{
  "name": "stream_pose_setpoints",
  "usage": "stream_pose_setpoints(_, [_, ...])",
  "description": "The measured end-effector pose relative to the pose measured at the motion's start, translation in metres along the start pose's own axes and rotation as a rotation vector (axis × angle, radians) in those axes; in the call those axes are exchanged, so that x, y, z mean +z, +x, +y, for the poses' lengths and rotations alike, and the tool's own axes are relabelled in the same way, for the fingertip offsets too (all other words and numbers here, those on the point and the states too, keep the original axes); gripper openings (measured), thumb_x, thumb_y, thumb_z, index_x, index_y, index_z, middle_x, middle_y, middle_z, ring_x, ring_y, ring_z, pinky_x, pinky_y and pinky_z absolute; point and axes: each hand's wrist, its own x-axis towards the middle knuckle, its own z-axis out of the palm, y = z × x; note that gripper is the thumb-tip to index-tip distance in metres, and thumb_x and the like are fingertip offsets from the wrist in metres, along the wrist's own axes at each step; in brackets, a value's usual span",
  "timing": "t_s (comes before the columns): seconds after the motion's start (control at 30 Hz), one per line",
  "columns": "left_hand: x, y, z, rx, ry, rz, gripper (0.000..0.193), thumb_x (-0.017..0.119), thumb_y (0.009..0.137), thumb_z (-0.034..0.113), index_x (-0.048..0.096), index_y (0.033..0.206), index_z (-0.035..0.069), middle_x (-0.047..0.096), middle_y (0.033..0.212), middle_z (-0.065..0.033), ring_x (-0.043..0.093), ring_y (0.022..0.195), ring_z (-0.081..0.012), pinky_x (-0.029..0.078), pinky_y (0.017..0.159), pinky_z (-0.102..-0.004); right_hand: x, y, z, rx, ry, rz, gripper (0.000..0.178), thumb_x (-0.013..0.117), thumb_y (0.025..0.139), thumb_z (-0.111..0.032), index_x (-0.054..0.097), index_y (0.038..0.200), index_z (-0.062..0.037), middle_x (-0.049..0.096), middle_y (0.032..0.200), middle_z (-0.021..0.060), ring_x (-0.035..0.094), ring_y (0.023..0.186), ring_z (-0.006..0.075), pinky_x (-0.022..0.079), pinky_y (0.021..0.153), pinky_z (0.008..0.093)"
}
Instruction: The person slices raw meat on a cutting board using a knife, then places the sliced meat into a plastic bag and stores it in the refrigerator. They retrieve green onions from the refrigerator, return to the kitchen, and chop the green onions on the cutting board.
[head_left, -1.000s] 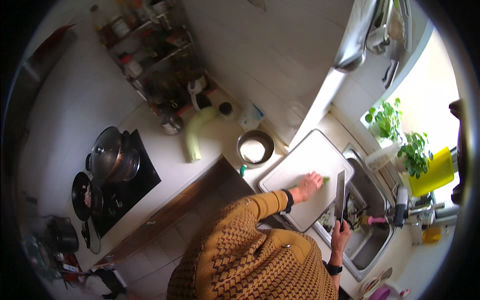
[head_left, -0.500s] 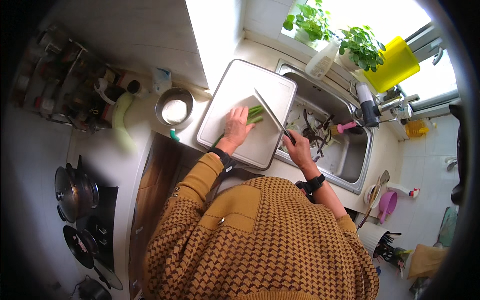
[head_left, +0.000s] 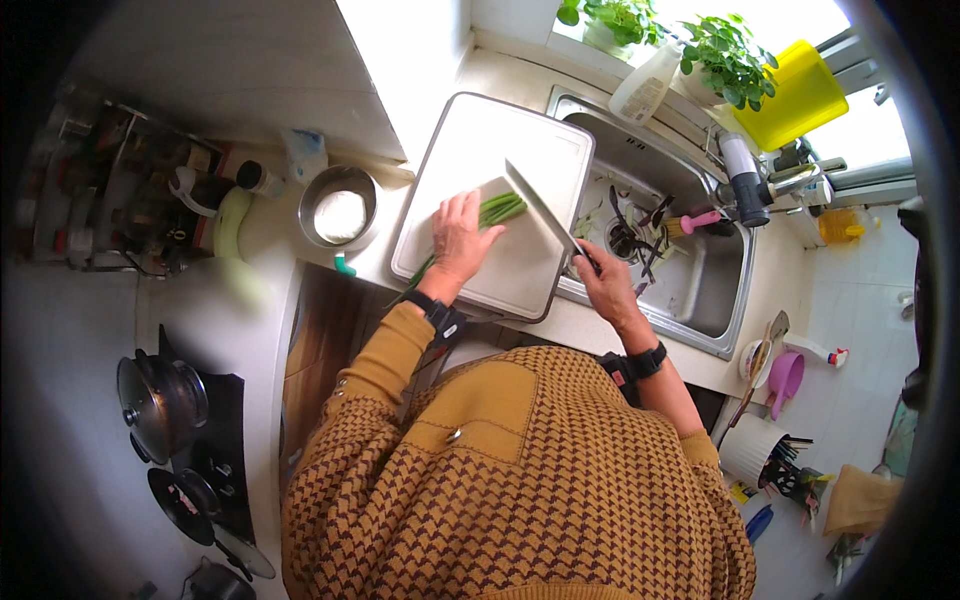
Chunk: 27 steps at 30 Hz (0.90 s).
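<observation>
A bunch of green onions point(head_left: 503, 208) lies on a pale cutting board point(head_left: 490, 140) with a dark rim. My left hand point(head_left: 460, 242) rests over the bunch, its thumb near the cut ends; the thinner green part comes out beneath my wrist. The palm hides the middle of the stalks. My right hand point(head_left: 608, 288) is wrapped round the black handle of a kitchen knife point(head_left: 540, 208). The blade slants over the right part of the board, its tip pointing away from me and a small gap between it and the onion ends.
Right of the board, a steel sink point(head_left: 715, 300) holds dark peel scraps and a pink-handled brush point(head_left: 695, 222). To the left stand a metal pot point(head_left: 312, 228) with something white inside and a pale green gourd point(head_left: 232, 222). A lidded pan point(head_left: 145, 405) sits on the stove.
The onion ends, spread apart before, now lie closer together beside my left hand. My left fingers have straightened somewhat. The knife stays in my right hand, and the whole view has shifted slightly.
</observation>
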Motion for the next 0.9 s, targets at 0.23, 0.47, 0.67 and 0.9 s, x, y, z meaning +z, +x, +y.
stream_pose_setpoints(0.23, [-0.041, -0.043, -0.025, -0.142, 0.105, -0.167, 0.072, 0.084, 0.074, 0.032, 0.055, 0.131, 0.0, 0.054, 0.122, -0.0131, 0.048, 0.116, -0.0311, 0.04, 0.098, -0.0463, 0.0, -0.038, -0.045, 0.012, 0.182, -0.062, 0.032, 0.059, 0.103, -0.018, 0.063, 0.129, 0.0001, 0.049, 0.07, 0.0015, 0.045, 0.066, 0.0094, 0.041, 0.06, 0.027])
stream_pose_setpoints(0.47, [-0.018, -0.033, -0.022, -0.067, 0.09, -0.078, 0.05, 0.082, 0.073, 0.023, 0.065, 0.116, 0.003, 0.059, 0.109, -0.0124, 0.053, 0.108, -0.0313, 0.042, 0.09, -0.0457, 0.036, -0.033, -0.057, 0.081, 0.04, -0.086, 0.031, 0.057, 0.103, -0.019, 0.065, 0.124, 0.0019, 0.065, 0.079, 0.0233, 0.064, 0.069, 0.0339, 0.05, 0.066, 0.0403])
stream_pose_setpoints(0.67, [0.003, -0.028, -0.029, 0.008, 0.111, 0.03, 0.01, 0.07, 0.08, 0.015, 0.066, 0.08, 0.006, 0.059, 0.087, -0.0096, 0.057, 0.091, -0.0317, 0.047, 0.078, -0.0457, 0.042, -0.025, -0.073, 0.072, -0.071, -0.146, 0.029, 0.057, 0.102, -0.018, 0.064, 0.121, 0.0028, 0.064, 0.084, 0.029, 0.065, 0.079, 0.0451, 0.051, 0.07, 0.044])
stream_pose_setpoints(0.9, [0.009, -0.029, -0.036, 0.056, 0.1, 0.024, 0.001, 0.068, 0.08, 0.007, 0.068, 0.08, 0.006, 0.058, 0.082, -0.0099, 0.059, 0.084, -0.0306, 0.051, 0.072, -0.0435, 0.062, -0.012, -0.058, 0.015, -0.025, -0.091, 0.028, 0.056, 0.102, -0.017, 0.064, 0.12, 0.0023, 0.063, 0.084, 0.0304, 0.065, 0.081, 0.0478, 0.05, 0.07, 0.0467])
